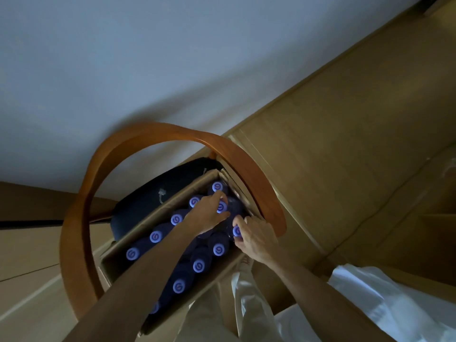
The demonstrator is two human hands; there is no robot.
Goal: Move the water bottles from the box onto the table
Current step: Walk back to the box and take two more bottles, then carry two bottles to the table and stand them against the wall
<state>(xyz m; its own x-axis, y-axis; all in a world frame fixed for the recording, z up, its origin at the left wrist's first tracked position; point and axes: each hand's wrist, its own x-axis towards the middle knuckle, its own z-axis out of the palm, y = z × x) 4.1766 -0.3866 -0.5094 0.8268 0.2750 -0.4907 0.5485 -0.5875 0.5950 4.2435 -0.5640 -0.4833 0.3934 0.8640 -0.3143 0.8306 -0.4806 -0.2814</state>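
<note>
Left hand reaching deep into the box, fingers curled over the cap of a bottle near the far right corner; grip closing on that cap, though whether fully clamped cannot be told. Right hand just beside it, fingertips pinching the cap of a second bottle at the right wall of the box. Both bottles not yet lifted, judging by caps level with the rest.

Around the hands, many more dark bottles with pale round caps, standing packed in rows: one along the left wall, another nearer the body, more toward the near end. Box resting on a chair seat, curved wooden chair back arching over it. No bottle visible on any counter. Judged barely begun: box looking close to full, nearly all left to move.
</note>
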